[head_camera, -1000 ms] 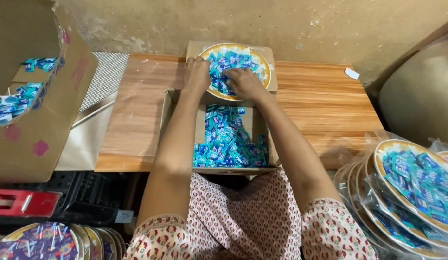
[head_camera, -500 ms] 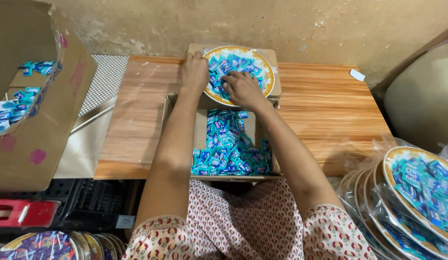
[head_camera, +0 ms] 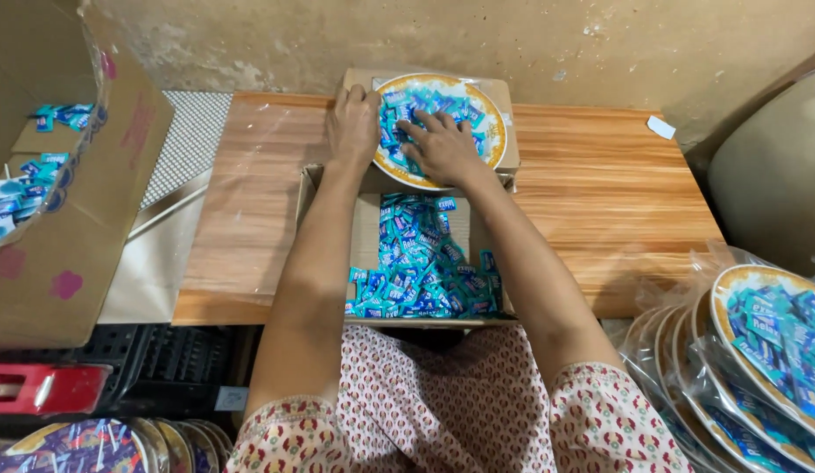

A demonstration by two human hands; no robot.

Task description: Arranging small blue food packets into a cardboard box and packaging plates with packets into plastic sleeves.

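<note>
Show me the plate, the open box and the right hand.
plate (head_camera: 493,112), head view, right rim.
box (head_camera: 365,232), head view, bare inside floor.
right hand (head_camera: 442,149), head view, back of hand.

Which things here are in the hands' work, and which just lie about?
In hand:
left hand and right hand on the sachet-filled plate
open box of blue sachets below it

Lying about:
wrapped plates at right
big carton at left
white scrap on the table

Wooden table (head_camera: 600,201) bears open cardboard box (head_camera: 365,236).
</note>
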